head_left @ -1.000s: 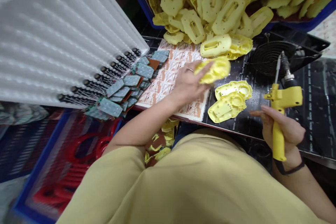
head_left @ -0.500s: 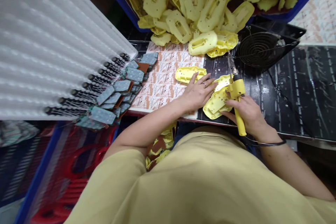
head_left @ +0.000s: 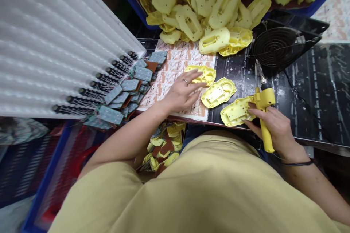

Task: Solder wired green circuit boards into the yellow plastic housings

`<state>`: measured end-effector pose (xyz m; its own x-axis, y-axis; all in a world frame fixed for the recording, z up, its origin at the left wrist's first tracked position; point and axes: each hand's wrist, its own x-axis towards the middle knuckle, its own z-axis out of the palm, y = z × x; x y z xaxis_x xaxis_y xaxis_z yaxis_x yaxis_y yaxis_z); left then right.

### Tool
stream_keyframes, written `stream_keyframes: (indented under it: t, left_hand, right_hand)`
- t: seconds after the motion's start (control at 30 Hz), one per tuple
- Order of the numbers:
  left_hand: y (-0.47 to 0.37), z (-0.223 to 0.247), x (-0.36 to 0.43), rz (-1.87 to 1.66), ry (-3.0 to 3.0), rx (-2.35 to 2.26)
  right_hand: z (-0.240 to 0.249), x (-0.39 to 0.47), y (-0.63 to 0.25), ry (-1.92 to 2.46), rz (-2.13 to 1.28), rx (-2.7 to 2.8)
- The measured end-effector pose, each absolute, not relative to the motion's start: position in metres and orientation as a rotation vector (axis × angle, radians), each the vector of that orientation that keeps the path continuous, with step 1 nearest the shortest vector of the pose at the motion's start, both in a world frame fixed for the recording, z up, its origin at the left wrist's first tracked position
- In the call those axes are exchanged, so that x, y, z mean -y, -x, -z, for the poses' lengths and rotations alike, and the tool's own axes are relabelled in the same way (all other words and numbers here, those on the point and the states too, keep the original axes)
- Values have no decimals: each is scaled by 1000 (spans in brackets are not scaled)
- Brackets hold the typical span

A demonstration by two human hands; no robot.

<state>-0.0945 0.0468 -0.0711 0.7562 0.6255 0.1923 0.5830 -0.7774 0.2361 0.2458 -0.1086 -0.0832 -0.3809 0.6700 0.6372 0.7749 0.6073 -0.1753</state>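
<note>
Near shell (head_left: 236,111) lies on the desk (head_left: 333,98), this side of the fan (head_left: 273,47). Right hand (head_left: 277,125): fingers clamped on soldering gun (head_left: 265,99), tip fanward, presumably leaving fingertips free at shell's edge. Left hand (head_left: 183,93): fingers apart over far shell (head_left: 209,74), left of fan; contact unclear.

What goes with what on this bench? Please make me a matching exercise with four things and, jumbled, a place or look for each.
Things
1. Yellow hand tool
2. Ring
3. Grey boards
4. Fan

Places or looks
A. Black, with a round grille
B. Held in the right hand
C. Piled along the edge of the white tray
D. On a finger of the left hand

Right pairs: 1-B, 2-D, 3-C, 4-A
</note>
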Motion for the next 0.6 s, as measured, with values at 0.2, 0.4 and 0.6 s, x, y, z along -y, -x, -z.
stream_keyframes:
  t: [0.2,0.4,0.6]
  left_hand:
    - [67,61,-58,80,-2538,-1222]
    - [9,38,-56,232,-2384,-1431]
    - [-12,36,-51,276,-2455,-1365]
  right_hand:
    - [83,97,-229,1058,158,2190]
    - [83,91,-227,1067,180,2172]
    - [89,103,-240,1049,128,2198]
